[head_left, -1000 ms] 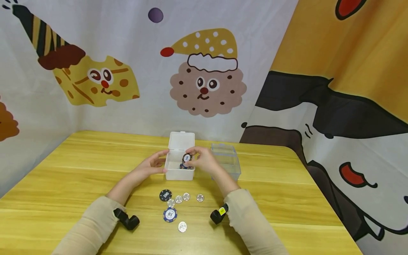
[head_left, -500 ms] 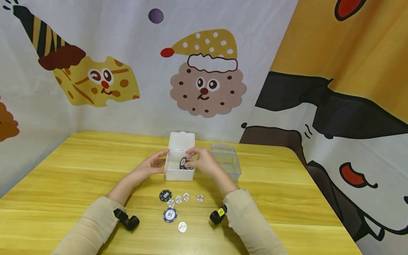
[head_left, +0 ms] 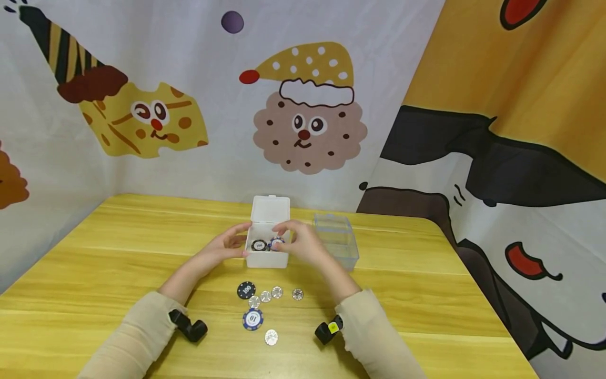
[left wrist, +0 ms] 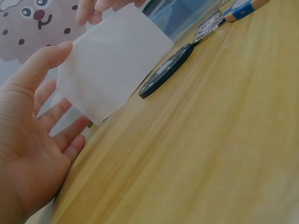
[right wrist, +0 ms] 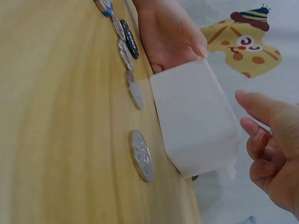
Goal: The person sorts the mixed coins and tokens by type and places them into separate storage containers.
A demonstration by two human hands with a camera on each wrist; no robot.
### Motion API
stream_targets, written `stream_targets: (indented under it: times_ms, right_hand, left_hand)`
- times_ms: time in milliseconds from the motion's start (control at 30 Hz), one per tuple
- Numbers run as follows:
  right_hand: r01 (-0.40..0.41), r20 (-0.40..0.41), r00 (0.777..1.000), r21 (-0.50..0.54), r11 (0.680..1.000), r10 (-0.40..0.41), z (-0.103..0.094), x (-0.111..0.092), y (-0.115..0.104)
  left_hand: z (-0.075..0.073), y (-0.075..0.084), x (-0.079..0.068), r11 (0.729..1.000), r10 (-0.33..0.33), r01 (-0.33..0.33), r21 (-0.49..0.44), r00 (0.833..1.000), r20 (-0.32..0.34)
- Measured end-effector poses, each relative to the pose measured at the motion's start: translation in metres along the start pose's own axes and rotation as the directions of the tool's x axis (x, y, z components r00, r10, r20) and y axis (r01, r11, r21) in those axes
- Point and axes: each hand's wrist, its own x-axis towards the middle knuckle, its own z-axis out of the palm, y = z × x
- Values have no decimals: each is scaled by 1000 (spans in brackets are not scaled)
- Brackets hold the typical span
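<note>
An open white plastic box stands on the table with its lid raised at the back. Inside lie a black poker chip marked 100 and a blue poker chip, partly covered by a right-hand finger. My left hand holds the box's left side, the thumb on its front edge and the fingers behind. My right hand hovers over the box's right side. Thumb and fingers are apart in the right wrist view, with nothing seen between them; whether they touch the blue chip cannot be told.
Before the box lie a black 100 chip, a blue chip marked 10 and several silver coins. A clear plastic container stands close on the right. A printed cloth hangs behind the table.
The black chip that my right hand held has come down to lie flat in the box's left part. My right hand has let it go and is over the blue chip. My left hand stays put.
</note>
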Motion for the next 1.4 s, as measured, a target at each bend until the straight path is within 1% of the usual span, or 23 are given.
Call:
stream_targets:
  times_ms: [100, 233, 400, 567, 800, 1033, 1167, 1400]
  right_hand:
    - [33, 29, 999, 46, 998, -35, 2, -4, -2]
    - [42, 58, 997, 105, 994, -49, 5, -9, -7]
    - [56, 69, 995, 128, 990, -66, 9, -13, -15]
    - [64, 111, 991, 128, 990, -79, 15, -18, -23]
    - [90, 157, 982, 84, 992, -103, 25, -24, -30]
    - [141, 237, 960, 43, 989, -147, 36, -27, -31]
    - [144, 276, 949, 45, 989, -151, 40, -28, -31]
    - [116, 316, 942, 24, 993, -118, 52, -27, -25]
  left_hand:
    - [1, 5, -2, 1000, 2, -2, 5, 1000, 8]
    - [1, 5, -2, 1000, 4, -4, 8, 1000, 11]
    - [0, 4, -2, 1000, 14, -14, 21, 1000, 12]
    - [0, 3, -1, 999, 24, -24, 23, 1000, 16]
    - [0, 4, -2, 999, 29, -30, 30, 999, 15]
    - [1, 6, -3, 999, 37, -37, 28, 999, 13]
    - [1, 5, -3, 999, 43, -43, 25, 999, 18]
    - [1, 6, -3, 999, 38, -38, 24, 999, 19]
